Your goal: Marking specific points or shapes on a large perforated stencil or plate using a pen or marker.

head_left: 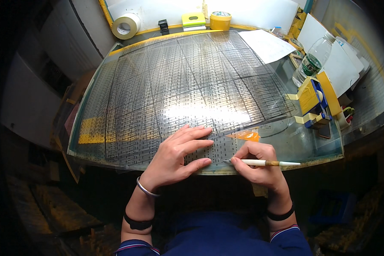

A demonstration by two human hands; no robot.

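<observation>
A large clear film [158, 85] printed with rows of small dark marks and crossing lines covers most of a glass-topped table. My left hand [177, 149] lies on its near part, fingers stretched and spread, holding nothing. Close to the table's front edge, my right hand [260, 164] pinches a slim pen-like tool [264, 163] with a white and brown handle. Its fine tip points left and meets the film's near edge, just right of my left thumb; whether it is a blade or a nib is too small to tell. An orange plastic piece [248, 135] lies beyond my right hand.
At the right stand a tape dispenser [311, 100] and a clear bottle [315, 59] with a green label. A white paper [266, 46] lies at the back right. Along the back are a tape roll [126, 26], a yellow-green box [193, 19] and a yellow round container [220, 21].
</observation>
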